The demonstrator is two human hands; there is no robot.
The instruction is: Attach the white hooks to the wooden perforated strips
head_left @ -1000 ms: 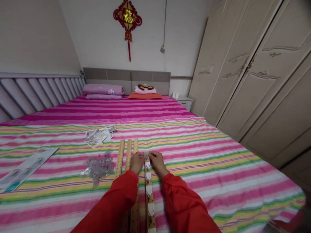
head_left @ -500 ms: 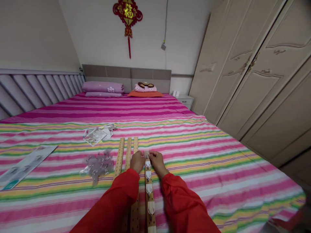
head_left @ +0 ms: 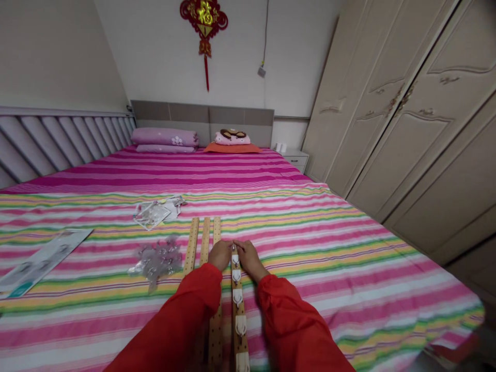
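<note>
Both of my hands meet at the far end of a perforated wooden strip lying lengthwise in front of me. My left hand is closed at its left edge, and my right hand is closed opposite, fingertips touching. They press on a small clear hook, mostly hidden under the fingers. White-backed hooks sit in a row along the strip toward me. To the left lie perforated wooden strips, partly covered by my left sleeve. Farther left is a loose pile of clear hooks.
Plastic packets lie beyond the pile. A long packaged item rests at far left. The striped bed sheet spreads beneath everything. Folded bedding is by the headboard; a wardrobe stands right.
My fingertips have come together over the small clear hook, which showed between them before. The camera view has shifted slightly, and the strips remain where they were.
</note>
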